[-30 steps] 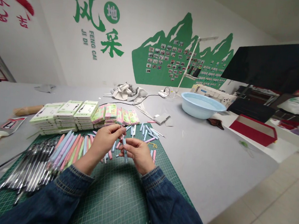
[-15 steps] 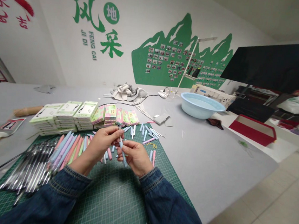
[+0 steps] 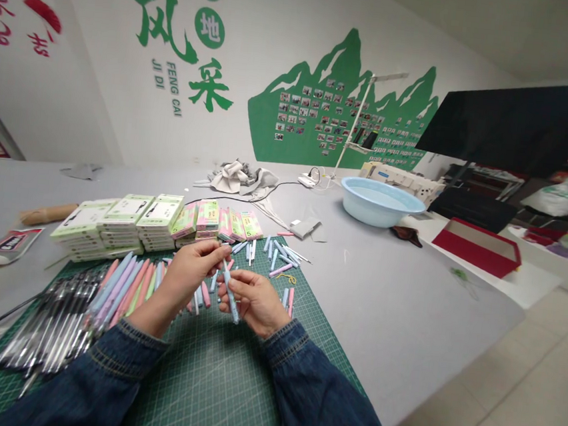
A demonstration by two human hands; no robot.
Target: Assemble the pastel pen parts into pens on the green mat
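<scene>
A light blue pen (image 3: 232, 296) slants between my two hands over the green cutting mat (image 3: 207, 380). My right hand (image 3: 259, 302) is closed round its barrel, thumb on top. At the pen's upper end, the thumb and fingers of my left hand (image 3: 190, 271) are pinched together, and the very tip is hidden by them. Pastel pen barrels (image 3: 129, 285) lie in a row beside my left wrist, next to a pile of clear pens with black parts (image 3: 55, 325). Short blue and purple pen pieces (image 3: 280, 256) are scattered beyond my right hand.
White-and-green boxes (image 3: 123, 214) are stacked behind the pens, with smaller pink-and-green boxes (image 3: 208, 216) alongside. A blue basin (image 3: 382, 206) and a red open box (image 3: 476, 248) stand to the right. A glue tube (image 3: 9, 245) lies at the left, and crumpled cloth (image 3: 247, 179) lies farther back.
The view has shifted slightly. Both hands keep hold of the pen in nearly the same place, and a little more of its upper part shows between them.
</scene>
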